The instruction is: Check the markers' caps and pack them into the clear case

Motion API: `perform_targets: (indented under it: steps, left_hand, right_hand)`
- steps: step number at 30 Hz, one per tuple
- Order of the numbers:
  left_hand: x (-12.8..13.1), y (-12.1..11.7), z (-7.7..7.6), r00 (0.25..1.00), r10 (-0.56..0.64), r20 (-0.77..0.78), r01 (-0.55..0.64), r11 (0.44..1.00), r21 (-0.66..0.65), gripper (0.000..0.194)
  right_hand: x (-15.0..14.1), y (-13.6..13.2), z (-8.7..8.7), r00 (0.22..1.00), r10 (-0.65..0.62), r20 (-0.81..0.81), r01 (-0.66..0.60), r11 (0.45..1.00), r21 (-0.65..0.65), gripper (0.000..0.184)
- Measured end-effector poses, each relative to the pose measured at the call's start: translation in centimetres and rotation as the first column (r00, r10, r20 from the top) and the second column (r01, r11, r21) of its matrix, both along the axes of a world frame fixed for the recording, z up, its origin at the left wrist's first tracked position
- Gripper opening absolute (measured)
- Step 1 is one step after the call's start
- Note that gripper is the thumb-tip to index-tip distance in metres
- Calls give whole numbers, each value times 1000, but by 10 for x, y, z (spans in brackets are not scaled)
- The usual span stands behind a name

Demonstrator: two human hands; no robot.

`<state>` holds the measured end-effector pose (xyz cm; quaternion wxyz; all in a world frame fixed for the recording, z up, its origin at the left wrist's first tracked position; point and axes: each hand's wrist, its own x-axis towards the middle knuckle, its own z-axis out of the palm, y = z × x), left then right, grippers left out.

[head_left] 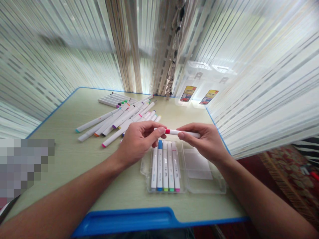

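"Red-banded marker [175, 132]. Where is it?"

"Up in both hands, roughly level, above the open clear case [206, 192] on the table [64, 166]. Five markers [165, 166] lie side by side in the case's left half; loose pens [128, 115] are heaped beyond the left hand [134, 141]."

"State of the grip?"

"Narrow, both sides. Left thumb and fingers pinch the end beside the red band. Right hand [210, 141] holds the white barrel, thumb near the middle, the far end running back under the fingers. Lower fingers curled; can't tell how hard either hand presses."

"Weight, feel?"

"My reading: light, stiff plastic, no give along the barrel. Looks smooth, so likely to roll or skid if pinched loosely."

"Fragile?"

"Body, doubtful. Any nib inside would be the tender part; none visible. Can't tell whether the band marks a cap joint."

"Best hold?"

"Mid-barrel, thumb against two fingers, for carrying level. For turning it, one hand each side of the band. A light pinch should do; squeezing gains little."
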<state>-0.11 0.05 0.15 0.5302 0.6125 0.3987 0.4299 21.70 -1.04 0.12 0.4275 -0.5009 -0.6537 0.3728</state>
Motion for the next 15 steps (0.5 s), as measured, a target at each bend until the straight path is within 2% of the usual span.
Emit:
perform_targets:
  steps: [7,15]
  left_hand:
    - [-1,4,1,996,48,70,-46,998,-32,16]
    - [-5,9,-7,971,63,232,-33,991,-132,15]
  right_hand:
    - [5,4,-7,966,46,-253,-74,992,-100,18]
    - [3,5,-3,850,45,-525,-161,971,-177,14]
